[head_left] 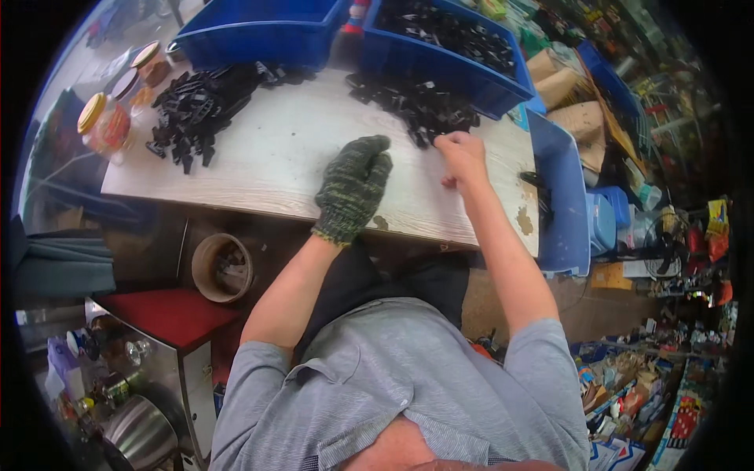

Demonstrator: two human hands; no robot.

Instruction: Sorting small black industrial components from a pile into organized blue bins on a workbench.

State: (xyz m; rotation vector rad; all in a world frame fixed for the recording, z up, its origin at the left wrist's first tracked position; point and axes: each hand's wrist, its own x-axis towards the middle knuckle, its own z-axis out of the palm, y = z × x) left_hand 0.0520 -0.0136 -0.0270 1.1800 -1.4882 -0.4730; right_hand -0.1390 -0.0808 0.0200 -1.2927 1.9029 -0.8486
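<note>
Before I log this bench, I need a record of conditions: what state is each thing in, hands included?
Left hand: gloved; grip unclear
Right hand: bare, fingers curled by the right pile; grip unclear
Left pile: loosely heaped
Right pile: loosely heaped
Left blue bin: open-topped
Right blue bin: open-topped, holding black pieces
Yellow-lidded jar: lid on
Table: surface chipped

Jar label (116, 128) (blurred), no readable lettering
</note>
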